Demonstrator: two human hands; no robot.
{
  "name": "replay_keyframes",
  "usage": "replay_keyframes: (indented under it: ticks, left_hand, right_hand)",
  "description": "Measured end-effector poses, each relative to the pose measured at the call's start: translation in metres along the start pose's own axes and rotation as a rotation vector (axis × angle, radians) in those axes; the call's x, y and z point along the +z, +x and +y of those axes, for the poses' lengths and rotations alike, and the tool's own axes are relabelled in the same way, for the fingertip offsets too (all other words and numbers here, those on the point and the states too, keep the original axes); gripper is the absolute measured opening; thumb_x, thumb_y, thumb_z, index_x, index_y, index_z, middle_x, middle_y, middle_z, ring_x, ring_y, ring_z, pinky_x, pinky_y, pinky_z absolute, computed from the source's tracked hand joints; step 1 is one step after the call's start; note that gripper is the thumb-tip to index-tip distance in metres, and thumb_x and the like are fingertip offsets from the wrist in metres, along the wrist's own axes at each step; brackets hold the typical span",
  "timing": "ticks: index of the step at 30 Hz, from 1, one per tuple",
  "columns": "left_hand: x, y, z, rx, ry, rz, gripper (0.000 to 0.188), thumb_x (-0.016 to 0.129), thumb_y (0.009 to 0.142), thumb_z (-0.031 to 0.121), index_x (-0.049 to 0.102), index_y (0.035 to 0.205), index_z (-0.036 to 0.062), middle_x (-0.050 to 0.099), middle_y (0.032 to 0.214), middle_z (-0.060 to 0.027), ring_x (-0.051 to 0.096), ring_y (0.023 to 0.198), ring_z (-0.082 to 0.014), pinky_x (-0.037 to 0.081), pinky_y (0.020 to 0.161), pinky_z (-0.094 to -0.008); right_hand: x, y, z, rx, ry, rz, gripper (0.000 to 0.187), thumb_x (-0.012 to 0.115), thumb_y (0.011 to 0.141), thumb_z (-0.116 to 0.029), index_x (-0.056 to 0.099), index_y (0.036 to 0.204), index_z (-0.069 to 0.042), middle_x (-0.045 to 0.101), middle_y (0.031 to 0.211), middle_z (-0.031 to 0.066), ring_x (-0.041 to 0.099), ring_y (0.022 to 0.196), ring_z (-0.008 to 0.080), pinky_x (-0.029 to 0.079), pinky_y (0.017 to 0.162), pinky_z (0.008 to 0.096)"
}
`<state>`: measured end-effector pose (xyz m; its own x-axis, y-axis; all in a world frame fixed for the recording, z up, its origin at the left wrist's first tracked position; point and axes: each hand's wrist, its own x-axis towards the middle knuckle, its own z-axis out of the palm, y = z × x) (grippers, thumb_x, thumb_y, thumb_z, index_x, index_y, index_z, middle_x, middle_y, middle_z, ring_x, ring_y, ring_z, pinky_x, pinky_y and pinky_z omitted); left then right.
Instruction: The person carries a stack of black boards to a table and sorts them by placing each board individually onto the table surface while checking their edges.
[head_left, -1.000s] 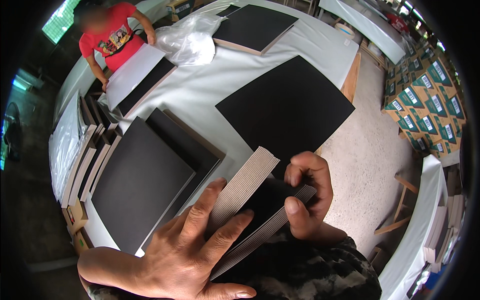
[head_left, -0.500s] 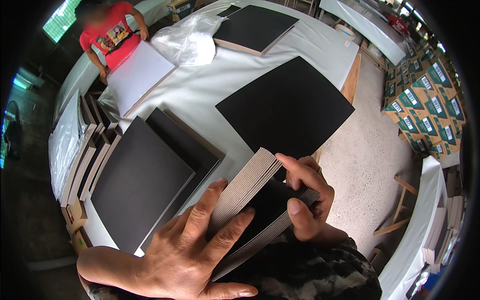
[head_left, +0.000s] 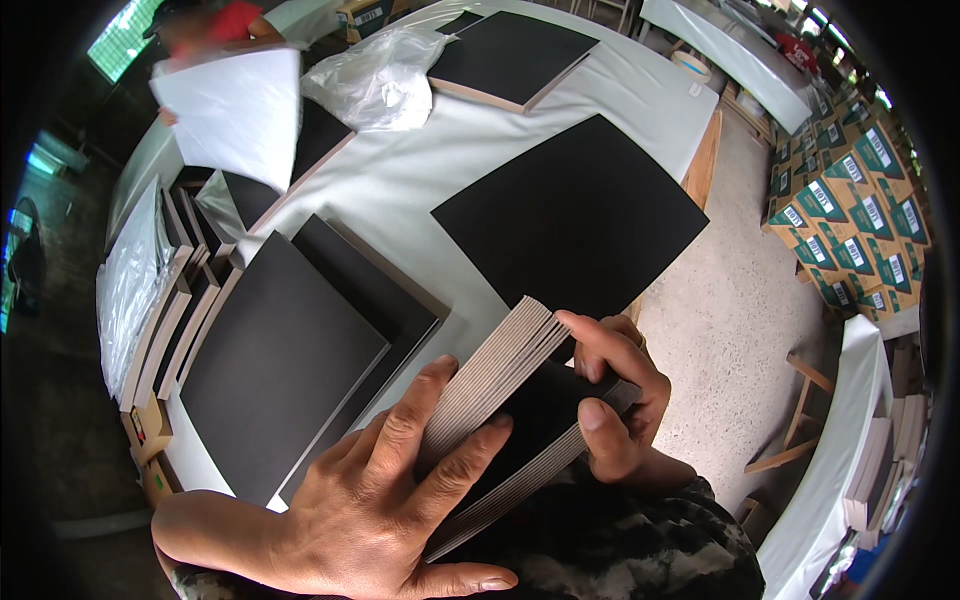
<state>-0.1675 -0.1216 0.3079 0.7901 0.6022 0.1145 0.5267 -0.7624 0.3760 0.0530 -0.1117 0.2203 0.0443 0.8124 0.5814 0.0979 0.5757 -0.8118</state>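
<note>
A stack of thin black-faced boards (head_left: 490, 362) with layered brownish edges is tilted up in front of me, its near part (head_left: 515, 492) parted from the upper block, a black face between. My left hand (head_left: 375, 490) grips the upper block with fingers spread, two of them on either side of its edge and the thumb stretched out below. My right hand (head_left: 625, 405) is closed round the right corners, one finger at the top block's end and the thumb on the near boards. Beyond lies a single large black sheet (head_left: 575, 215).
Black board stacks lie on the white-covered table (head_left: 455, 185) at left (head_left: 285, 365) and far (head_left: 515, 55). Crumpled clear plastic (head_left: 370, 80) lies beside a person in red (head_left: 225, 25) holding up a white sheet (head_left: 235, 115). Boxes (head_left: 850, 210) are piled at right.
The person across the table has lifted the white sheet off a black board stack and tilted it up. My hands and the stack stay almost still; the upper block's layers part slightly more.
</note>
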Motion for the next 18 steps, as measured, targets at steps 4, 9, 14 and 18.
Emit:
replay_keyframes:
  ticks: [4,9,14,18]
  left_hand:
    - [0.0013,0.0001,-0.0014,0.008,-0.004,0.008,0.089,0.05,0.067,0.078,0.055,0.123,0.009,0.03,0.131,-0.0353,0.051,0.103,-0.0526,0.053,0.072,-0.0525]
    - [0.0027,-0.0004,-0.002,0.002,-0.024,0.015,0.088,0.051,0.067,0.077,0.055,0.123,0.0089,0.03,0.131,-0.0354,0.053,0.101,-0.0515,0.054,0.07,-0.0502]
    - [-0.0001,0.001,-0.0021,0.013,-0.015,0.009,0.087,0.052,0.067,0.077,0.056,0.122,0.0092,0.031,0.131,-0.0358,0.053,0.101,-0.0511,0.053,0.072,-0.0517]
    - [0.0001,0.0005,-0.0009,-0.002,-0.025,0.006,0.083,0.054,0.068,0.075,0.057,0.121,0.0115,0.03,0.132,-0.0353,0.051,0.105,-0.0508,0.05,0.078,-0.0549]
  right_hand:
    - [0.0005,0.0002,0.0004,-0.015,-0.009,0.007,0.055,0.06,0.072,-0.025,0.056,0.114,0.01,0.055,0.076,0.0053,0.039,0.066,0.0111,0.033,0.057,0.0238]
    - [0.0016,0.0009,0.0009,-0.013,-0.003,0.008,0.055,0.06,0.072,-0.025,0.056,0.113,0.01,0.054,0.075,0.0047,0.038,0.066,0.0112,0.033,0.058,0.0241]
    - [0.001,0.0019,-0.0009,0.031,0.021,-0.005,0.054,0.06,0.071,-0.025,0.056,0.112,0.009,0.048,0.071,0.0032,0.038,0.066,0.0114,0.032,0.059,0.0244]
    - [0.0022,-0.0007,-0.0009,0.083,0.085,0.011,0.05,0.061,0.072,-0.024,0.054,0.11,0.008,0.044,0.074,0.0038,0.038,0.069,0.0112,0.032,0.061,0.0244]
